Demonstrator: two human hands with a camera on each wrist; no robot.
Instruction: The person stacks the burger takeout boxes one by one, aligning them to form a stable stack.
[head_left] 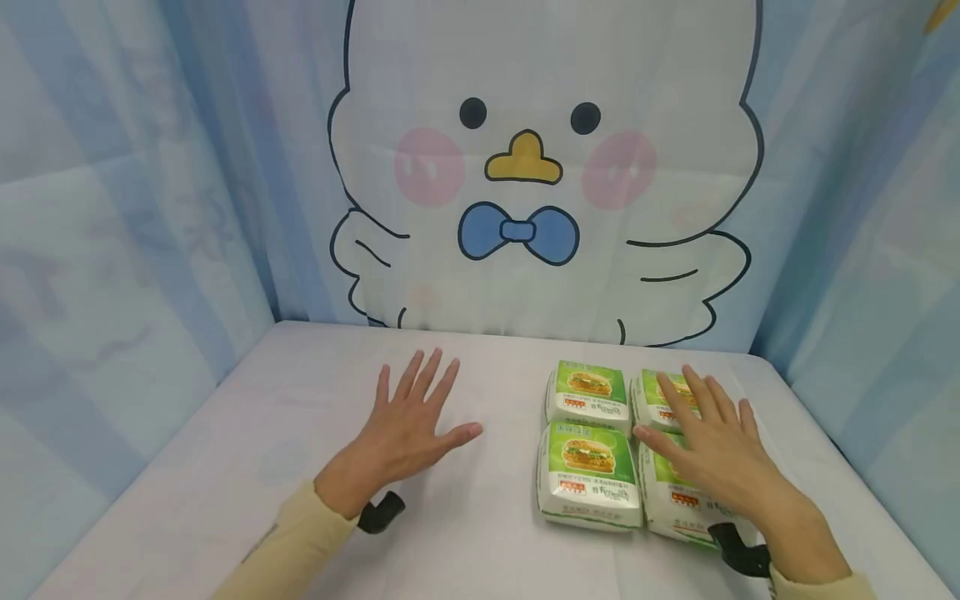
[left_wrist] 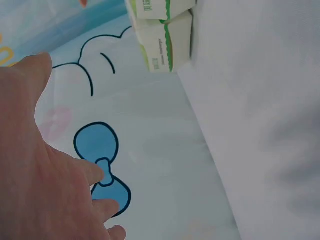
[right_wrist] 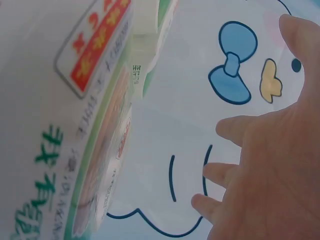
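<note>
White-and-green burger boxes stand in a two-by-two block right of the table's middle. The front left box (head_left: pixel 589 483) and back left box (head_left: pixel 588 393) show fully printed tops with a burger picture. Over the right pair, my right hand (head_left: pixel 720 454) hovers with fingers spread, partly covering the front right box (head_left: pixel 678 504) and back right box (head_left: pixel 660 400). In the right wrist view that palm (right_wrist: pixel 275 165) is bare, a box (right_wrist: pixel 60 110) close beside it. My left hand (head_left: pixel 405 429), fingers spread and holding nothing, is above the table left of the boxes.
A white cloth covers the table (head_left: pixel 495 542). Behind it hangs a curtain (head_left: pixel 525 292) printed with a cartoon bird and blue bow tie. Blue-and-white side curtains (head_left: pixel 112 250) close in the left and right. Black straps (head_left: pixel 381 512) sit at both wrists.
</note>
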